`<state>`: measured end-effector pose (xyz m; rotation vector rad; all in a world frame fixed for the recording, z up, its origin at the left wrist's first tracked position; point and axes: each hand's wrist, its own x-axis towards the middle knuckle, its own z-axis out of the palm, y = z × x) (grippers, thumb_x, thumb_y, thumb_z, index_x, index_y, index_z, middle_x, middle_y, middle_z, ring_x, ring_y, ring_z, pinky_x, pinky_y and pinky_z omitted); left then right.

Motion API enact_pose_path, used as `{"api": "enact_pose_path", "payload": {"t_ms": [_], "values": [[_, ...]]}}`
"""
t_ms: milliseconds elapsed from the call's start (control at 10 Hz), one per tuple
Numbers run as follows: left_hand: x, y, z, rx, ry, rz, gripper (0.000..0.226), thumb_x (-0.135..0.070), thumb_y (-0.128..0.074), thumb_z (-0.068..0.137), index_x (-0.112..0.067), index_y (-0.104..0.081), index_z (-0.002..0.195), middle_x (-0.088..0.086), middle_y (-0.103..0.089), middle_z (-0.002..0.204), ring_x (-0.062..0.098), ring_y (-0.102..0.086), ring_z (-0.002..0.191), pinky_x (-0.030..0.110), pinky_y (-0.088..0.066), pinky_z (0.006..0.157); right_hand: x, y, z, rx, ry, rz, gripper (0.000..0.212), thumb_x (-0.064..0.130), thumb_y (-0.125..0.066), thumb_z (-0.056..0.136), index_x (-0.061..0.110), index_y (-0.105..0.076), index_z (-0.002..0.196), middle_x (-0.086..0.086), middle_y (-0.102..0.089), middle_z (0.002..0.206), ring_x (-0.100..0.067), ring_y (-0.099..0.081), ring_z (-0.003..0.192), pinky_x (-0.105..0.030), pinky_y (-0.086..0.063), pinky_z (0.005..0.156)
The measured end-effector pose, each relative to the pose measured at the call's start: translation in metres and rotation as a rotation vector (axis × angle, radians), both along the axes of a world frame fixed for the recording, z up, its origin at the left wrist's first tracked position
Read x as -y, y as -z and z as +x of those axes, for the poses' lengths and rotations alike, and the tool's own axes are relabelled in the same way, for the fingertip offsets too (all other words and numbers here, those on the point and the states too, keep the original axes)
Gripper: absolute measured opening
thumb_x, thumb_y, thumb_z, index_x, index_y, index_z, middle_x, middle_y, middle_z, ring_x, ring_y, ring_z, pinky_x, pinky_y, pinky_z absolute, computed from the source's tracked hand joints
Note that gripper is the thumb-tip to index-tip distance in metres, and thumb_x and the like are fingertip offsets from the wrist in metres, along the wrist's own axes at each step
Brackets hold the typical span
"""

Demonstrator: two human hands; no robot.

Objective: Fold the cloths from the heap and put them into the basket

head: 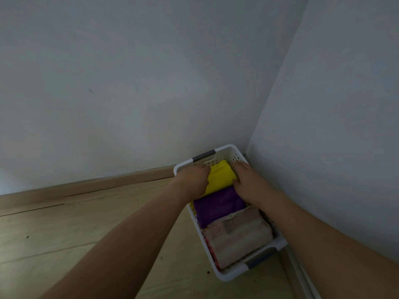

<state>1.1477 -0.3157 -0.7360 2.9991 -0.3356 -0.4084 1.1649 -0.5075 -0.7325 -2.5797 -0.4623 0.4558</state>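
A white perforated basket (228, 275) with grey handles stands on the floor in the corner of the room. Inside lie a folded yellow cloth (222, 175) at the far end, a folded purple cloth (216, 207) in the middle and a folded pale pink cloth (237, 236) nearest me. My left hand (193, 180) grips the yellow cloth's left side with curled fingers. On the cloth's right side, my right hand (246, 176) holds it, thumb on the near edge. The heap is out of view.
Grey walls meet right behind the basket, with a wooden skirting board (86, 188) along the left wall. Light wooden floor (64, 234) stretches to the left of the basket. A pale strip (302, 277) runs along the right wall's foot.
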Motion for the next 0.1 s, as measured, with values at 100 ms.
{"api": "enact_pose_path", "payload": {"t_ms": [100], "values": [[0.0003,-0.018,-0.0083,0.056,-0.025,-0.108,0.047,-0.029,-0.049,0.096,-0.014,-0.04,0.14,0.006,-0.043,0.144,0.025,-0.045,0.128,0.042,-0.046,0.097,-0.0004,-0.012,-0.0117,0.062,0.031,0.044,0.048,0.011,-0.049,0.095,0.005,-0.037,0.141,-0.013,-0.038,0.146,-0.026,-0.039,0.131,-0.031,-0.032,0.109]]}}
